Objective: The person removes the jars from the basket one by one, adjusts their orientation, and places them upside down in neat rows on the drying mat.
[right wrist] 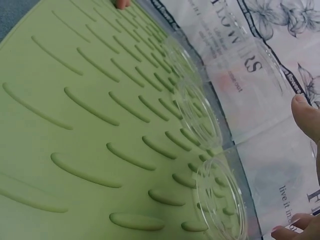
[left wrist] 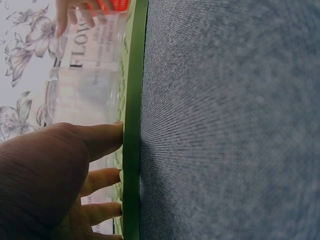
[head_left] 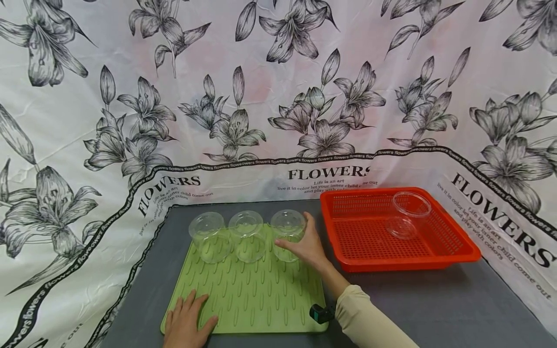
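Three clear plastic cups stand upside down in a row along the far part of a green ridged mat [head_left: 256,309]: a left cup [head_left: 210,241], a middle cup [head_left: 247,241] and a right cup [head_left: 287,237]. My right hand [head_left: 306,244] holds the right cup, thumb across its near side and fingers round its far right side. In the right wrist view its wide rim [right wrist: 220,200] is down at the mat. My left hand [head_left: 186,321] rests on the mat's near left corner, fingers spread, fingertips [left wrist: 115,127] touching the mat by its edge.
A red plastic basket [head_left: 348,265] stands right of the mat, with another clear cup [head_left: 411,212] upright inside it. The grey table [head_left: 413,304] lies under both. A flower-printed cloth [head_left: 243,183] hangs behind and along the sides.
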`<state>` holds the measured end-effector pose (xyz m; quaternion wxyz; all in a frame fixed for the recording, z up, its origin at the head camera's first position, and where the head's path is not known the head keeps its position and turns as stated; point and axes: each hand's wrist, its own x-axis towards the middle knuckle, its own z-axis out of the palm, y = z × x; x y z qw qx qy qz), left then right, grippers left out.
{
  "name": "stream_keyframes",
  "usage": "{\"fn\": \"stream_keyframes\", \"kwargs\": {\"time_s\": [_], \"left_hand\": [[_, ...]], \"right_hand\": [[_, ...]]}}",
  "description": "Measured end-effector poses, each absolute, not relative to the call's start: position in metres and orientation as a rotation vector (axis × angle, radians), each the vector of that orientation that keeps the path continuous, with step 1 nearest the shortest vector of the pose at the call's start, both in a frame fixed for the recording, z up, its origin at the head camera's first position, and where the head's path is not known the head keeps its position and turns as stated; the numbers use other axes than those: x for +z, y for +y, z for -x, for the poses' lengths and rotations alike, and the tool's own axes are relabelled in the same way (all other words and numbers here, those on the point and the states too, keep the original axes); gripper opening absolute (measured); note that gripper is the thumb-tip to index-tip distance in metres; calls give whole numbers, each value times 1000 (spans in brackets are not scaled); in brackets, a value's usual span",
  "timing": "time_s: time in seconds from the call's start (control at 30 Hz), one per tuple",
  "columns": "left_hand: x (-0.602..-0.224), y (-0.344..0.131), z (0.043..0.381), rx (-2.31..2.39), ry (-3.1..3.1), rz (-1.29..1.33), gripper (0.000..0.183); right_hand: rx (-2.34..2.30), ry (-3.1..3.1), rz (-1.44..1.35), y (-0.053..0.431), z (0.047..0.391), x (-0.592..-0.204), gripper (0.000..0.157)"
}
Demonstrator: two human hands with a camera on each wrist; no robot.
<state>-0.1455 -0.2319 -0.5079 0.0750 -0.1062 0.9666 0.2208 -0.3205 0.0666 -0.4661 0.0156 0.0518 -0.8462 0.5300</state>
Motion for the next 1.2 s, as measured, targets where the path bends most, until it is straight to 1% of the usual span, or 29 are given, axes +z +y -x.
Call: {"fn": "stream_keyframes", "kwargs": {"time_s": [0.57,1.0,1.2], "left_hand": [[-510,-236,144,648,2894,282,70],[-507,-245,144,622,2880,255,75],[-501,-240,141,635,2986,201,72]], "right_hand": [[1618,-2563,-149,64,306,-455,114],[1539,-2495,-154,68,288,-439,109],[1540,-2473,-138,73,278,-434,100]]}}
